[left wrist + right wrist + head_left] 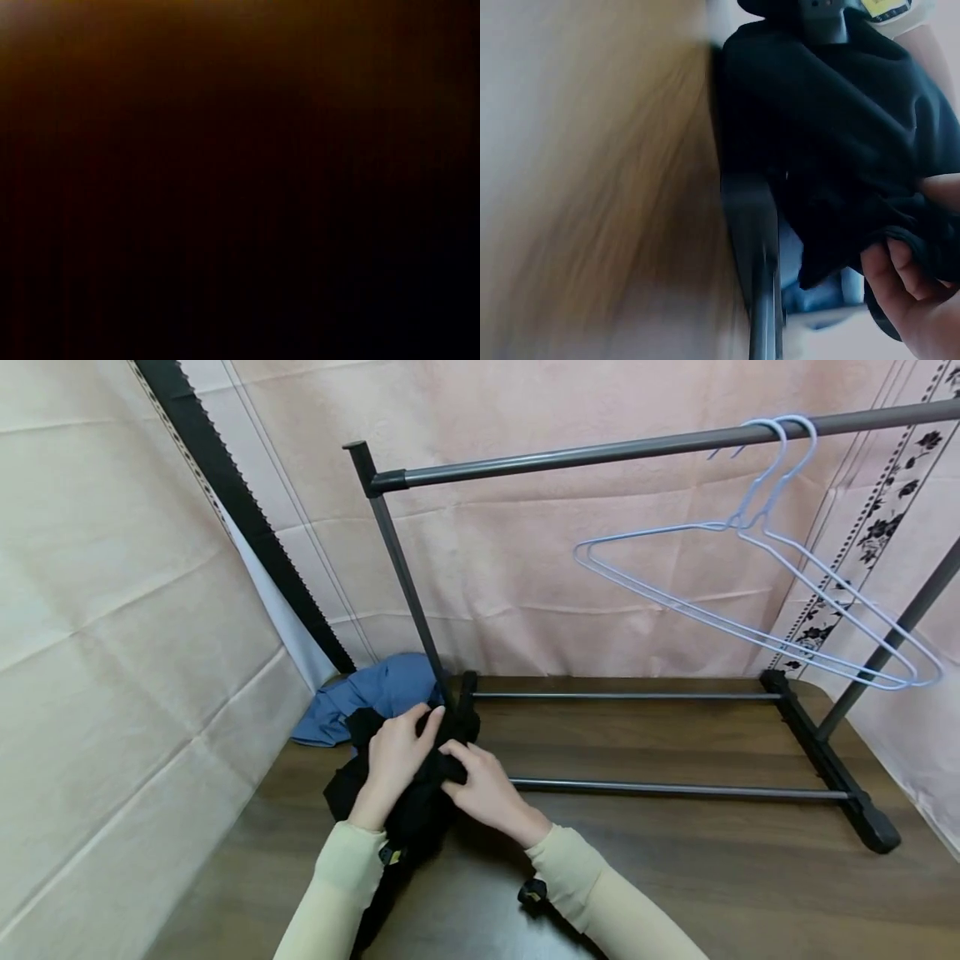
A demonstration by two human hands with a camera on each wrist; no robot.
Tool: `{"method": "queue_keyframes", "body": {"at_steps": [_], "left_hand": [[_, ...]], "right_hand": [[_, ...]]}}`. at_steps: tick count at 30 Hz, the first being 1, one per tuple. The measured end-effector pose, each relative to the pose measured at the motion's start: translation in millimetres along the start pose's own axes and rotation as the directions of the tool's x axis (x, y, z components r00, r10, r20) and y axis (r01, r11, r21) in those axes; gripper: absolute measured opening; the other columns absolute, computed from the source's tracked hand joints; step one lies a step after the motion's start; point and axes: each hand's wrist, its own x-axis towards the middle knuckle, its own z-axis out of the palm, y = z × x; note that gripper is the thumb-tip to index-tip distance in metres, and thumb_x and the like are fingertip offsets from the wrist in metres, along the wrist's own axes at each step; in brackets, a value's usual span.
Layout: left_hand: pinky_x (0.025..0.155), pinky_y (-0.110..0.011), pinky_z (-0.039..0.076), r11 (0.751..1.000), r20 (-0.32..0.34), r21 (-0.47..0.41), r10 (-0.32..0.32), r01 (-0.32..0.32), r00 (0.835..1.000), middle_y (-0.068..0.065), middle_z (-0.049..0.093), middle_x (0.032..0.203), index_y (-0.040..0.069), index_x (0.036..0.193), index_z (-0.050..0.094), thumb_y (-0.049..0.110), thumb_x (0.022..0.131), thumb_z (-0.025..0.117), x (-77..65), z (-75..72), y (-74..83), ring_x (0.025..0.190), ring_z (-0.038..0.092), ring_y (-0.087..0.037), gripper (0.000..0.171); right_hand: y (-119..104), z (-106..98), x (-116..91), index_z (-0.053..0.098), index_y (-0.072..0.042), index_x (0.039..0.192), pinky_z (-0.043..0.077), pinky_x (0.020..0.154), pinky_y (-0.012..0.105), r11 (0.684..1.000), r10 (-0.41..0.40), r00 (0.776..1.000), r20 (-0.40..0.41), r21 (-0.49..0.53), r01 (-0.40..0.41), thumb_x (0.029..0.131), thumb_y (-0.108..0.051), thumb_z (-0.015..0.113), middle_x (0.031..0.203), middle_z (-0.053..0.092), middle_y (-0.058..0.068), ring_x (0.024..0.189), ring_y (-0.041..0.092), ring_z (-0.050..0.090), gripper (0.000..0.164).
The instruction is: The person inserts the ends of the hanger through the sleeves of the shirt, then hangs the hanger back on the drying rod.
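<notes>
Crumpled black cloth, seemingly a garment point(423, 806), is bunched at the left foot of the clothes rack, and part of it trails toward the front. My left hand point(396, 756) grips it from above, with fingertips partly buried in the folds. From the right side, my right hand point(487, 785) pinches an edge of the same cloth. In the right wrist view, curled fingers point(889, 281) go under the fabric edge while the thumb lies on top. The left wrist view is almost wholly dark.
A blue folded cloth point(375, 693) lies behind the black one by the curtain. The grey rack point(600, 454) stands on the wooden table point(637, 877), its lower bars point(675, 789) running to the right. Two light blue hangers point(738, 527) hang from its top bar.
</notes>
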Motion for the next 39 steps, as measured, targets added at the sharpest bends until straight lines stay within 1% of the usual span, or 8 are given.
{"method": "queue_keyframes", "body": {"at_steps": [5,10,15,23,28,32,35,39], "left_hand": [[0.042,-0.034,0.035,0.998,-0.059,-0.014,0.066,-0.067,0.996,-0.002,0.058,0.060,0.012,0.103,0.072,0.041,0.105,0.054,8.3,20.2,23.8,0.044,0.046,-0.016,0.034],[0.041,-0.033,0.033,0.992,-0.042,-0.041,0.120,-0.122,0.992,0.003,0.046,0.052,0.013,0.099,0.070,0.041,0.104,0.055,13.7,37.1,45.8,0.043,0.043,-0.015,0.032],[0.042,-0.031,0.029,0.985,-0.035,-0.067,0.159,-0.161,0.987,0.004,0.040,0.051,0.015,0.089,0.064,0.042,0.105,0.053,14.4,51.0,66.4,0.042,0.039,-0.014,0.033],[0.043,-0.028,0.034,0.971,0.052,-0.122,0.211,-0.204,0.976,0.005,0.049,0.056,0.016,0.105,0.068,0.045,0.105,0.050,15.2,75.0,101.6,0.045,0.044,-0.012,0.034],[0.045,-0.027,0.035,0.958,0.090,-0.159,0.253,-0.237,0.963,0.004,0.050,0.060,0.018,0.098,0.062,0.045,0.106,0.048,18.9,87.2,127.8,0.048,0.046,-0.013,0.032],[0.044,-0.026,0.034,0.946,0.139,-0.226,0.267,-0.232,0.953,0.004,0.047,0.058,0.019,0.097,0.058,0.045,0.107,0.047,18.5,97.1,142.6,0.047,0.043,-0.012,0.029],[0.044,-0.025,0.034,0.936,0.183,-0.264,0.287,-0.234,0.940,0.005,0.046,0.058,0.019,0.097,0.056,0.044,0.107,0.046,17.1,104.3,149.5,0.047,0.043,-0.011,0.028],[0.044,-0.023,0.034,0.916,0.234,-0.292,0.349,-0.277,0.907,0.006,0.048,0.062,0.018,0.101,0.058,0.041,0.107,0.048,17.2,112.4,154.0,0.047,0.043,-0.009,0.026]], "right_hand": [[12.1,-20.1,-6.3,0.064,-0.010,0.115,0.052,0.089,0.042,0.999,0.035,0.996,-0.079,0.007,-0.035,0.081,0.004,0.074,0.114,0.066,0.008,0.104,0.024,0.064,0.038],[21.9,-42.9,-15.0,0.065,-0.011,0.111,0.051,0.087,0.044,0.997,0.075,0.991,-0.115,-0.022,-0.078,0.079,0.006,0.074,0.111,0.066,0.008,0.101,0.025,0.063,0.038],[27.6,-67.5,-26.9,0.066,-0.013,0.107,0.051,0.084,0.042,0.995,0.059,0.991,-0.124,-0.078,-0.069,0.076,0.006,0.074,0.108,0.066,0.005,0.096,0.023,0.063,0.038],[42.5,-105.3,-51.1,0.065,-0.012,0.106,0.050,0.079,0.041,0.985,0.050,0.990,-0.133,-0.158,-0.072,0.073,0.009,0.074,0.103,0.065,0.004,0.089,0.020,0.060,0.040],[51.6,-126.7,-63.5,0.066,-0.011,0.101,0.048,0.077,0.041,0.979,0.080,0.975,-0.207,-0.170,-0.116,0.073,0.008,0.073,0.100,0.063,0.007,0.088,0.022,0.058,0.035],[58.0,-144.2,-74.2,0.068,-0.010,0.102,0.049,0.079,0.044,0.966,0.106,0.970,-0.217,-0.208,-0.152,0.074,0.007,0.074,0.103,0.065,0.008,0.093,0.024,0.060,0.033],[63.0,-155.3,-83.3,0.069,-0.010,0.104,0.049,0.082,0.048,0.952,0.123,0.972,-0.198,-0.253,-0.172,0.075,0.005,0.076,0.104,0.065,0.008,0.097,0.028,0.061,0.033],[67.2,-165.3,-94.2,0.070,-0.011,0.102,0.049,0.084,0.051,0.937,0.127,0.975,-0.180,-0.300,-0.178,0.076,0.001,0.079,0.101,0.066,0.008,0.097,0.030,0.063,0.030]]}}
